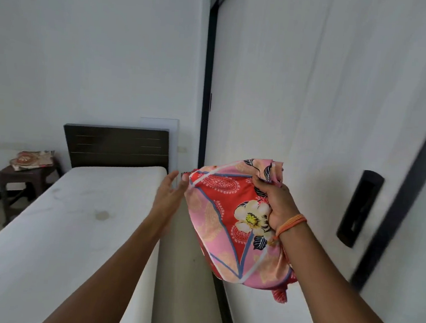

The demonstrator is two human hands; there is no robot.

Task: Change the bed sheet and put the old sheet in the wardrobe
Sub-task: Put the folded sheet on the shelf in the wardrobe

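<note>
My right hand (276,205) grips a bundled red and pink flowered sheet (224,214) by its gathered top, holding it up in the air in front of the white sliding wardrobe door (313,118). My left hand (170,193) is stretched out with straight fingers, its fingertips at the bundle's left edge. The bare white mattress (59,225) of the bed lies at the left, with no sheet on it. A folded patterned cloth (30,160) sits on a small dark stool (19,180) beside the headboard.
A dark wooden headboard (116,147) stands against the far wall. The wardrobe door has a black recessed handle (360,207) at the right and a dark frame (208,83). A narrow strip of floor (184,274) runs between bed and wardrobe.
</note>
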